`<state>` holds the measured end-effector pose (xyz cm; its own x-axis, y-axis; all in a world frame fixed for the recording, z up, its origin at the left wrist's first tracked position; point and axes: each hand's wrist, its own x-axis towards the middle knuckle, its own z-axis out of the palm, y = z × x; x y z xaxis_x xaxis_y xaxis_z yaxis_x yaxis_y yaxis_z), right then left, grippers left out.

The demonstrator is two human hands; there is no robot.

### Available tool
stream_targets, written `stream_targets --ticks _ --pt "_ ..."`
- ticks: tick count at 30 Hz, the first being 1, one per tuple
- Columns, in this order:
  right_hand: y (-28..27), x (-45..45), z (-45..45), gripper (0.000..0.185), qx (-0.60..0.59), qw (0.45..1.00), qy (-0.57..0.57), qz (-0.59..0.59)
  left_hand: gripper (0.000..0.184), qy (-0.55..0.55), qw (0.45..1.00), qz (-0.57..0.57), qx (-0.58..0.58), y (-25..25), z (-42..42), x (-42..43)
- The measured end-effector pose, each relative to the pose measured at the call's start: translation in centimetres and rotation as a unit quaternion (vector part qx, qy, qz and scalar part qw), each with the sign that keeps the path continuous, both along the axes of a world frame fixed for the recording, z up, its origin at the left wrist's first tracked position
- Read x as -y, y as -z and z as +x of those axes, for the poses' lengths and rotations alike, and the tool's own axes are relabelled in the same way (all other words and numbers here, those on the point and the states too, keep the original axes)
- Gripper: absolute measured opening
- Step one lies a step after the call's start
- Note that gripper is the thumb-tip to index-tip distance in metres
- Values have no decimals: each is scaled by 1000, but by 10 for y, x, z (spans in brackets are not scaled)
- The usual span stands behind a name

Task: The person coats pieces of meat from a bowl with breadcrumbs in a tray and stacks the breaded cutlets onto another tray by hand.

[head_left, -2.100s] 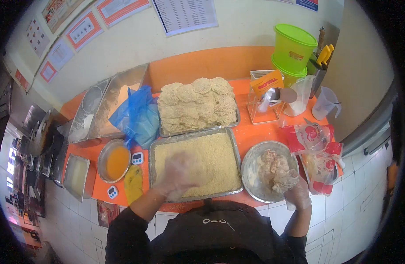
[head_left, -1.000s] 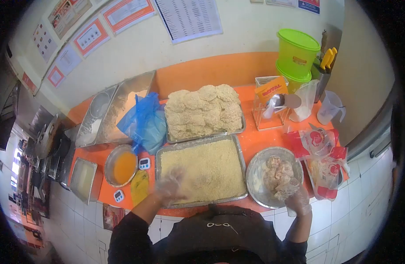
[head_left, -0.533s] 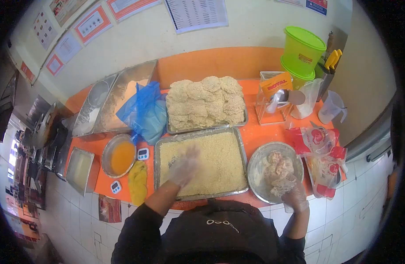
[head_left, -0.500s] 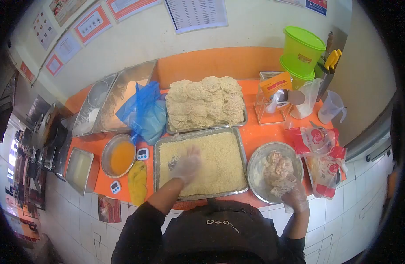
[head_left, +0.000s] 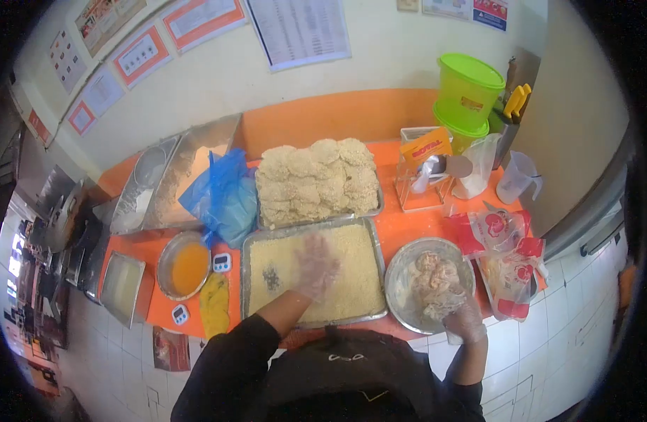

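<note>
My left hand [head_left: 318, 268], in a clear plastic glove, lies over the pale crumbs in a wide metal tray [head_left: 384, 299]. Its fingers are spread and nothing is in them. To its left, a patch of the tray's bare bottom shows through the crumbs. My right hand [head_left: 465, 321], also gloved, reaches over the near right rim of a round metal bowl [head_left: 401, 309]. Its fingertips meet pinkish raw meat pieces [head_left: 436, 276] dusted with white flour. Meat and glove blend together there, so the grip is hidden.
Behind the tray stands a second tray heaped with crumb-coated pieces [head_left: 320, 179]. A blue plastic bag [head_left: 228, 197], a bowl of orange liquid [head_left: 189, 269] and timers [head_left: 222, 262] are left. Red-white packets [head_left: 503, 281], a wire rack [head_left: 415, 186] and green tubs [head_left: 467, 91] are right.
My left hand has moved right across the crumbs, uncovering the bare patch. My right hand stays at the bowl's near right rim. The whole view has shifted slightly.
</note>
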<state>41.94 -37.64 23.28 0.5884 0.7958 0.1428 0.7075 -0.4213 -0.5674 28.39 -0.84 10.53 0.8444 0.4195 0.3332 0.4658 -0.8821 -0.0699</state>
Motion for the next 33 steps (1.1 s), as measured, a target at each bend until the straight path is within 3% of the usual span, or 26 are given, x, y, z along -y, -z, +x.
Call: stream_targets --ticks 2,5,6,8,10,12,14,17,20,23,25,27,29,31,33 --pt "-19 -8 0 40 58 998 -30 -25 73 -28 992 -29 118 -31 0 0" --pt "-15 0 -5 40 40 997 -23 -61 68 27 998 -53 -23 -22 -23 -5" --pt "-15 1 0 41 30 997 -14 -67 66 30 984 -170 55 -13 -23 -15" --pt "-20 -2 -6 41 5 1000 2 -17 64 37 897 -389 206 20 -22 -44" --pt "-23 -3 -8 40 20 1000 -4 7 63 43 806 -536 246 31 -25 -66" --pt "-21 -2 -10 39 65 997 -32 0 61 18 830 -542 127 20 -33 -76" --pt "-21 -1 -12 39 32 999 -11 -22 59 -39 916 -374 -137 -60 -36 -63" --pt "-19 0 -13 40 -15 1000 -12 -19 52 37 895 -404 -184 -59 -44 -71" --pt "-14 -2 -12 41 17 1000 -22 0 45 -17 870 -479 -114 -109 -47 -48" --pt "-11 2 -15 38 10 1000 16 -2 38 6 886 -441 -145 -135 -44 -43" --pt "-12 3 -16 37 9 999 27 -18 36 136 836 -530 -45 -94 -47 -72" --pt "-17 2 -16 39 39 998 11 -39 36 194 808 -556 17 -94 -47 -77" --pt "-35 -1 -23 39 5 999 24 -41 36 188 825 -531 37 -139 -41 -63" --pt "-40 -3 -22 37 -4 999 28 -28 36 170 810 -561 -1 -151 -28 -80" --pt "-31 0 -20 36 10 1000 23 -4 36 153 861 -484 -39 -172 -11 -90"
